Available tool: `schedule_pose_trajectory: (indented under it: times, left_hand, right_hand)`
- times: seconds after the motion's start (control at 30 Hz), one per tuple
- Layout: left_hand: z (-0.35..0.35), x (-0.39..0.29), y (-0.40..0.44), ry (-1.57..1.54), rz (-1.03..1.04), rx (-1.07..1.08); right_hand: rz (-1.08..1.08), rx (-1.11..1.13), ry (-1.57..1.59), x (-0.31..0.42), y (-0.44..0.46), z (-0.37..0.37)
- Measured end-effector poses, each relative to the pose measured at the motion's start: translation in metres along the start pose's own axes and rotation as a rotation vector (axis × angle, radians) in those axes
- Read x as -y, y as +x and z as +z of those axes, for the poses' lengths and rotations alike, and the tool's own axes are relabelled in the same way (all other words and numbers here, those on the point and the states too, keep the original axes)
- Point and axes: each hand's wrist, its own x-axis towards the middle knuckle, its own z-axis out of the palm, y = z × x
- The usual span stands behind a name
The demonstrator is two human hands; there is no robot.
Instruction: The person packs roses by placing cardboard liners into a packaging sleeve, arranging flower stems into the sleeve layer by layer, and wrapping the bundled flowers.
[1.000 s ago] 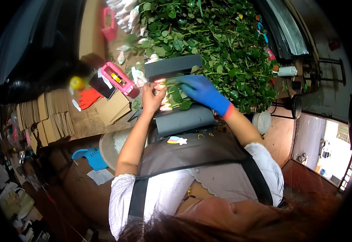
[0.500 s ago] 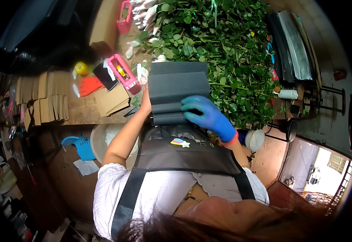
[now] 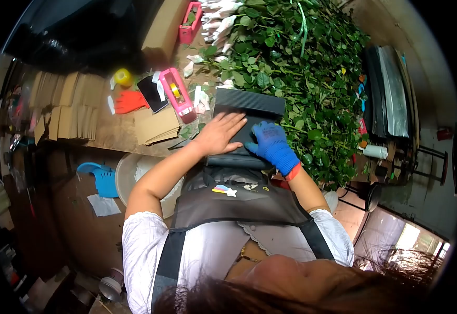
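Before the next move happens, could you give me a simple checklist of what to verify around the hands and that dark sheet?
1. Left hand resting on the sheet: ok, laid palm down with fingers extended.
2. Right hand on the sheet too: ok, beside the left, fingers apart from it.
3. Both hands gloved: not ok; the right wears blue, the left is bare. An orange glove lies on the table.
4. Tape in the pink dispenser: ok, a yellow roll shows inside.
5. Anything beneath the sheet sitting straight: cannot tell, hidden from view.
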Motion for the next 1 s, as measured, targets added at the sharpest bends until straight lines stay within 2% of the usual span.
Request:
schedule_pose_trajectory:
  times: [0.1,0.23,0.27,0.33,0.37,0.4,0.43,0.47,0.5,0.53,0.63,0.7,0.83,0.93,1.0]
  left_hand:
    - [0.001,0.0,-0.002,-0.023,-0.01,-0.021]
    - [-0.001,0.001,0.0,-0.016,-0.028,0.029]
    - [-0.003,0.002,0.0,0.01,-0.036,0.089]
    - [0.028,0.014,-0.002,-0.242,-0.018,-0.016]
    - [0.046,0.017,-0.003,-0.372,-0.007,-0.071]
    - [0.054,0.016,-0.001,-0.014,-0.004,-0.132]
    - [0.048,0.013,-0.003,0.101,-0.013,-0.102]
    - [0.041,0.012,-0.003,0.082,0.002,-0.103]
    - [0.034,0.011,-0.004,0.062,0.018,-0.102]
    - [0.026,0.013,-0.004,0.032,0.051,-0.084]
    - [0.036,0.018,-0.004,0.114,0.075,-0.075]
    - [0.04,0.021,-0.005,0.082,0.054,-0.077]
    - [0.03,0.015,-0.002,-0.05,0.039,-0.04]
    - [0.031,0.013,-0.003,-0.005,0.029,-0.014]
    - [0.027,0.01,-0.003,-0.03,0.007,0.013]
  right_hand:
    - [-0.178,0.17,0.083,0.006,0.01,-0.004]
    - [-0.329,0.394,-0.128,0.02,0.047,-0.01]
    - [-0.351,0.236,-0.208,0.03,0.05,-0.009]
    - [-0.495,0.014,0.013,0.062,0.055,-0.04]
    - [-0.723,-0.456,0.351,0.077,0.074,-0.01]
    - [-0.722,-0.427,0.303,0.103,0.084,-0.021]
    - [-0.77,-0.478,0.342,0.128,0.102,-0.016]
    - [-0.818,-0.53,0.382,0.152,0.125,-0.007]
    - [-0.769,-0.386,0.16,0.177,0.15,-0.002]
    - [-0.81,-0.513,0.026,0.19,0.174,0.008]
    - [-0.634,-0.259,-0.133,0.215,0.21,0.027]
    - [-0.578,-0.264,-0.124,0.221,0.223,0.022]
    - [-0.618,-0.324,-0.204,0.206,0.219,0.006]
    - [-0.689,-0.437,0.165,0.18,0.191,-0.015]
    - [-0.637,-0.494,0.627,0.153,0.149,-0.041]
